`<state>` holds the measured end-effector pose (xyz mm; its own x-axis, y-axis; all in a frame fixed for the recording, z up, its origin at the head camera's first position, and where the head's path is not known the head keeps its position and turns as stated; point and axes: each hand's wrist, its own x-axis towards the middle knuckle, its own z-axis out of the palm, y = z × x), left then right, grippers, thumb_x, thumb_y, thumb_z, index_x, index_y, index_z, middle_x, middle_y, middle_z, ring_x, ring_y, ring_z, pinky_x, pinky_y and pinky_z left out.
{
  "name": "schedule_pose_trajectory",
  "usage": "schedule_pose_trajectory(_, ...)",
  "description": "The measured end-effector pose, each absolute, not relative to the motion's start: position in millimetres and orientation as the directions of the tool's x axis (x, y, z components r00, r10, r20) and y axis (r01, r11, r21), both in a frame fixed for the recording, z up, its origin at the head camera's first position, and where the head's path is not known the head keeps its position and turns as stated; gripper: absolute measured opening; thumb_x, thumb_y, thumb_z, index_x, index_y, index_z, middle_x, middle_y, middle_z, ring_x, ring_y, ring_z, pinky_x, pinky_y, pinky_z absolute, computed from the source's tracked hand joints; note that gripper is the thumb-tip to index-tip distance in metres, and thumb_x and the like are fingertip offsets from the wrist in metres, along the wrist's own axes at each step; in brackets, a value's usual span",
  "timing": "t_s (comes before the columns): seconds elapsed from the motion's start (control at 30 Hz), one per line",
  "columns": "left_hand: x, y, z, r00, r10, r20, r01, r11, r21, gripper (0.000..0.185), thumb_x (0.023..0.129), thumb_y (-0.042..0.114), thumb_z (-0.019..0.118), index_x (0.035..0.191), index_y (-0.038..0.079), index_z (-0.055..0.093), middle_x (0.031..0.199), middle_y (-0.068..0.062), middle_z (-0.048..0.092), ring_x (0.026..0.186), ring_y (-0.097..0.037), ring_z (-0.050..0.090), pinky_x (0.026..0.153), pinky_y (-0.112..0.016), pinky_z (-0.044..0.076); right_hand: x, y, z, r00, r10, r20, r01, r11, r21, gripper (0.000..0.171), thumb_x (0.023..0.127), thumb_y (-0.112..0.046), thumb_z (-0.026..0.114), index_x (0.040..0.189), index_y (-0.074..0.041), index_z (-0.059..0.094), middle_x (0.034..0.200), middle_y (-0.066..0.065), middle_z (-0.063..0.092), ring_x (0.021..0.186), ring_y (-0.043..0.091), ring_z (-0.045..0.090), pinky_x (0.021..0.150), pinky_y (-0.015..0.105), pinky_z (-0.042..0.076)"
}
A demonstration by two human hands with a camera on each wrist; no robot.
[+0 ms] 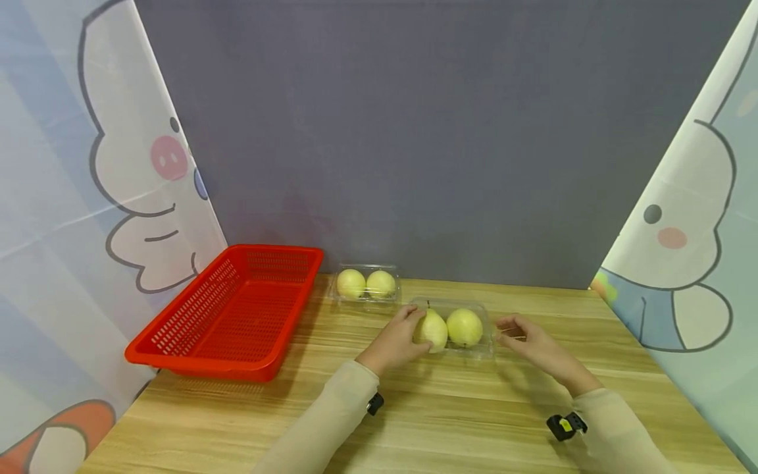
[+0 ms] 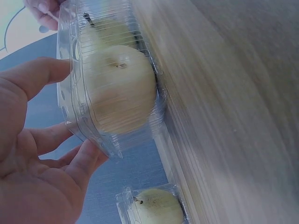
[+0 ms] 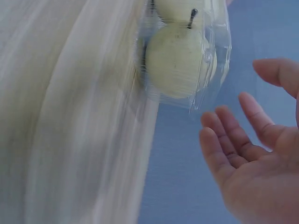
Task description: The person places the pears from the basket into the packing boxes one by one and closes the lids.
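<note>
Two pale yellow-green pears, a left pear (image 1: 433,330) and a right pear (image 1: 464,328), sit side by side in a clear plastic clamshell box (image 1: 484,349) on the table. My left hand (image 1: 398,339) grips the box's left end, overlapping the left pear in the head view. In the left wrist view its thumb (image 2: 51,71) and fingers (image 2: 86,161) are spread along the box's rim. The right hand (image 1: 535,345) is just off the box's right end, holding nothing. Its fingers (image 3: 229,135) are loosely bent and apart from the plastic in the right wrist view.
A second clear box (image 1: 365,297) with two more pears stands behind, near the grey backdrop (image 1: 414,145). To the left is a red plastic basket (image 1: 296,309) with perforated sides. Everything rests on a wood-grain table (image 1: 450,421), with cartoon-print curtains (image 1: 53,164) at both sides.
</note>
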<state>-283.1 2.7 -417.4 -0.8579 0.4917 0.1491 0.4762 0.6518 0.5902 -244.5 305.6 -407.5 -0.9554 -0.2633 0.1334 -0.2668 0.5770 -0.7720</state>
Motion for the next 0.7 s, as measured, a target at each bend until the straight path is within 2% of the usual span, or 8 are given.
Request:
schedule_pose_trajectory(0.17,-284.2,2.4,-417.9,-0.856,0.494,0.155,0.482,0.652,0.585,0.071,0.095,0.032,0.071,0.152,0.005,0.041,0.159,-0.016,0.027,0.139,-0.036,0.04,0.108,-0.046,0.041,-244.4,294.0,-406.6,-0.912,-0.291,0.288,-0.409,0.666,-0.624,0.048,0.096,-0.023,0.07,0.134,0.004,0.057,0.13,0.021,0.058,0.118,0.044,0.055,0.098,0.059,0.045)
schedule_pose_trajectory(0.27,-283.8,2.2,-417.2,-0.856,0.494,0.153,0.481,0.651,0.586,0.071,0.095,0.032,0.071,0.152,0.005,0.04,0.16,-0.016,0.027,0.14,-0.035,0.039,0.109,-0.046,0.04,-244.2,287.3,-407.9,-0.883,-0.316,0.348,-0.465,0.697,-0.546,0.047,0.094,-0.024,0.073,0.131,0.002,0.06,0.128,0.018,0.058,0.117,0.043,0.056,0.095,0.059,0.047)
schedule_pose_trajectory(0.43,-283.9,1.9,-416.8,-0.854,0.497,0.154,0.484,0.65,0.586,0.07,0.095,0.031,0.071,0.153,0.005,0.04,0.16,-0.016,0.027,0.14,-0.035,0.038,0.11,-0.047,0.039,-245.7,278.5,-412.6,-0.853,-0.34,0.395,-0.505,0.726,-0.467,0.045,0.091,-0.023,0.077,0.127,0.0,0.063,0.126,0.016,0.06,0.115,0.04,0.058,0.092,0.058,0.049)
schedule_pose_trajectory(0.7,-283.4,1.3,-417.1,-0.854,0.496,0.158,0.486,0.652,0.582,0.07,0.095,0.031,0.071,0.152,0.006,0.041,0.159,-0.016,0.028,0.14,-0.035,0.04,0.109,-0.046,0.04,-247.3,272.0,-419.9,-0.806,-0.386,0.449,-0.563,0.734,-0.381,0.036,0.09,-0.012,0.074,0.122,0.0,0.063,0.121,0.016,0.061,0.111,0.039,0.06,0.09,0.056,0.051)
